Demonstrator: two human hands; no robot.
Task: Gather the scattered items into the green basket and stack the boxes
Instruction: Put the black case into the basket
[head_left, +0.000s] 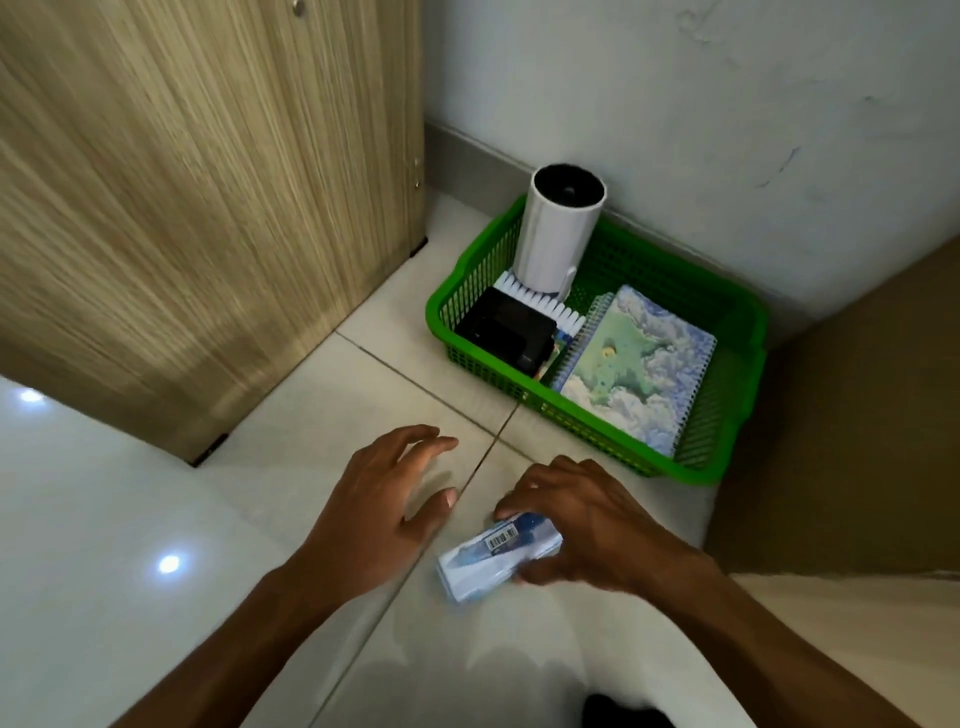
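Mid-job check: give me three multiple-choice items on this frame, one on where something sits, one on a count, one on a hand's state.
1. Where does the white cylinder stand?
A. In the green basket's far corner
B. On the floor beside the wooden door
C. On the spiral notebook

2. How many spiral notebooks lie in the basket?
A. None
B. One
C. Three

3. What is the right hand doing?
A. Resting flat on the basket rim
B. Holding the white cylinder
C. Gripping the blue-and-white packet on the floor tiles

Answers:
1 A, since it stands upright inside the basket at the corner nearest the wall.
2 B, since only one cloud-patterned cover shows.
3 C, since its fingers and thumb curl round the packet, while the left hand hovers with spread fingers, holding nothing.
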